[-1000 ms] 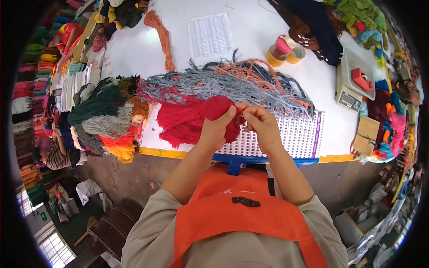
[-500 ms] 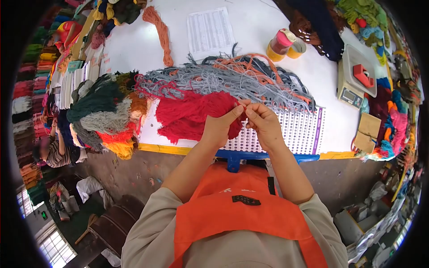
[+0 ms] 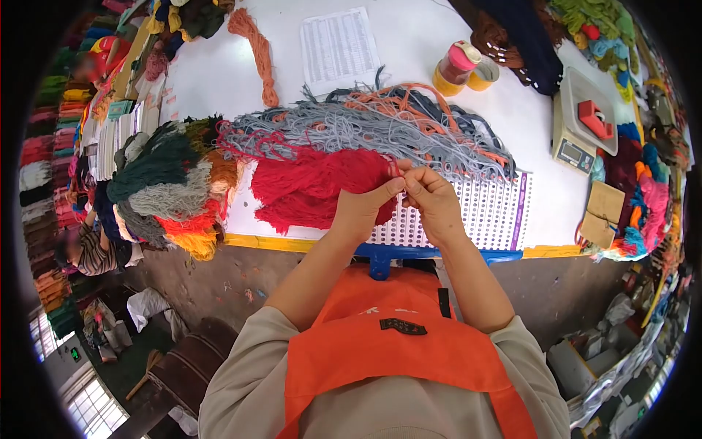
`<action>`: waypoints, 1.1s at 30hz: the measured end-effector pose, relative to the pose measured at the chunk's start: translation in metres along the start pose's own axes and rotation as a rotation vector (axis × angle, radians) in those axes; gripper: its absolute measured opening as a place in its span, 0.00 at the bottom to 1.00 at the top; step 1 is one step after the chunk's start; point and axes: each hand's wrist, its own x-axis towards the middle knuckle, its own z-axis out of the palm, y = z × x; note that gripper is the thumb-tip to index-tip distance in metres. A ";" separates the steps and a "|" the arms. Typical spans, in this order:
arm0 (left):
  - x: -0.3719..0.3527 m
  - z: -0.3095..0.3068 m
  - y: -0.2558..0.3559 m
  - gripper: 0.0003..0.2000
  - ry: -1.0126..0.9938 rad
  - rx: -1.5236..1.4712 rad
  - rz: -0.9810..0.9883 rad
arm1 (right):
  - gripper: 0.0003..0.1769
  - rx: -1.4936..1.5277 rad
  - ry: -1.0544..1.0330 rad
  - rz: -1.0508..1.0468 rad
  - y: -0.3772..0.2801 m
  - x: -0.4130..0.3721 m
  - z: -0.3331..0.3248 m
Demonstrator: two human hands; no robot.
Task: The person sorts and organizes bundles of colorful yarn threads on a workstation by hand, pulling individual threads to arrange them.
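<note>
Left hand (image 3: 360, 210) clamps red yarn (image 3: 316, 186); right hand (image 3: 437, 205) apparently pinches its end. A slack grip could tangle it.

Matt, fibrous red yarn (image 3: 314, 190); smooth white tabletop (image 3: 212, 80); paper sheet (image 3: 340, 47)

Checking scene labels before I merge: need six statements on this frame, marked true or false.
1. The left hand has its fingers on the red yarn. True.
2. The two hands are wide apart. False: the right hand is close beside the left.
3. A red object sits on the scale. True.
4. The orange skein lies right of the printed sheet. False: it lies left.
5. Gray yarn lies beyond the red yarn. True.
6. The apron is blue. False: orange.
</note>
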 end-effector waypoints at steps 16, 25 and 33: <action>0.007 -0.187 0.046 0.03 0.308 -0.313 -0.124 | 0.12 -0.049 0.501 -0.060 -0.018 -0.031 -0.179; -0.034 -0.224 0.072 0.16 0.358 -0.136 0.018 | 0.12 -1.245 1.229 -0.298 -0.056 -0.133 -0.455; 0.059 -0.081 -0.089 0.11 0.226 0.166 -0.399 | 0.05 -0.917 0.257 -0.160 0.084 0.040 -0.145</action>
